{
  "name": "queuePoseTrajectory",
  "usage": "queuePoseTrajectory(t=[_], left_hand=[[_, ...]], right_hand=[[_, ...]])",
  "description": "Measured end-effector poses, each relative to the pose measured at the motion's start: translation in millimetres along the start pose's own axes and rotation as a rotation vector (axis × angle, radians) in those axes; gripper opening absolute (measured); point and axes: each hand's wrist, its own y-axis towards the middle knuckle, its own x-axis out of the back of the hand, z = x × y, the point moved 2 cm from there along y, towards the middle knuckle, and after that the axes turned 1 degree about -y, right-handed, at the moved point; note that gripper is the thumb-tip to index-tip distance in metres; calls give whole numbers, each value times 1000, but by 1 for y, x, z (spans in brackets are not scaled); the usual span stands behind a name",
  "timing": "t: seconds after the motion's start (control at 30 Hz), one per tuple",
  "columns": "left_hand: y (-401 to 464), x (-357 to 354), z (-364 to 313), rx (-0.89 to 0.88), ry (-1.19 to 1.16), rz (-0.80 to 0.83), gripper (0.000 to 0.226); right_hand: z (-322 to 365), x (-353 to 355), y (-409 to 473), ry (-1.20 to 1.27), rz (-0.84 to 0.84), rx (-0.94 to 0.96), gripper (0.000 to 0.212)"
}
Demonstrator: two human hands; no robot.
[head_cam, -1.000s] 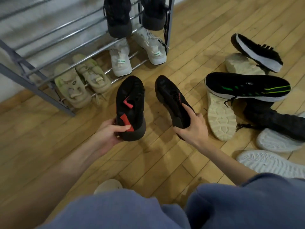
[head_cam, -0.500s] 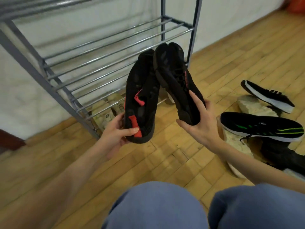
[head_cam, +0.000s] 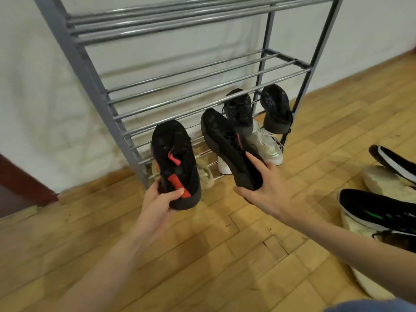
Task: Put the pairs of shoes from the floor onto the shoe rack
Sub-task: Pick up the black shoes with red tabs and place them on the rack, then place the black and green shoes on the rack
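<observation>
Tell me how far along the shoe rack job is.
Done: black pair and, lower, white sneakers and a beige pair sit on the shoe rack. In hand: left hand and right hand each hold a black-and-red shoe. Left: black-and-green sneaker and other shoes on the floor.

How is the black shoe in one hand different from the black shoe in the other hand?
The shoe in the left hand points straight up at the rack, while the shoe in the right hand leans over to the left. The left hand's shoe shows a red heel tab and a red tongue loop; the right hand's shoe shows red marks on its side. Both are black and held by the heel.
</observation>
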Motion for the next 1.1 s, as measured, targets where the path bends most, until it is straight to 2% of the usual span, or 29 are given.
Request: queuePoseTrajectory(t=[0.17, 0.27, 0.37, 0.5, 0.67, 0.87, 0.93, 1.0, 1.03, 1.1], left_hand=[[36, -3, 0, -87, 39, -118, 55], [58, -5, 1, -80, 23, -185, 59], [75, -5, -2, -62, -26, -214, 52], [90, -4, -9, -22, -89, -206, 47], [87, -2, -14, 16, -118, -241, 39], [59, -6, -16, -58, 5, -304, 24], [47, -9, -12, -87, 114, -327, 32], [34, -14, -5, -102, 276, -417, 52], [26, -18, -1, -127, 352, -462, 54], [9, -31, 5, -260, 471, -462, 43]], right_hand=[[41, -26, 60, -99, 2, 13, 93], [60, -39, 94, -198, 6, 45, 90], [72, -50, 121, -293, 5, 73, 86], [79, -69, 145, -277, 50, 48, 79], [74, -82, 154, -335, 104, 59, 85], [62, -69, 133, -254, 94, 199, 80], [53, -60, 113, -239, 90, 244, 78], [39, -51, 91, -227, 91, 270, 77], [30, -46, 80, -229, 91, 275, 77], [7, -38, 58, -247, 90, 263, 76]])
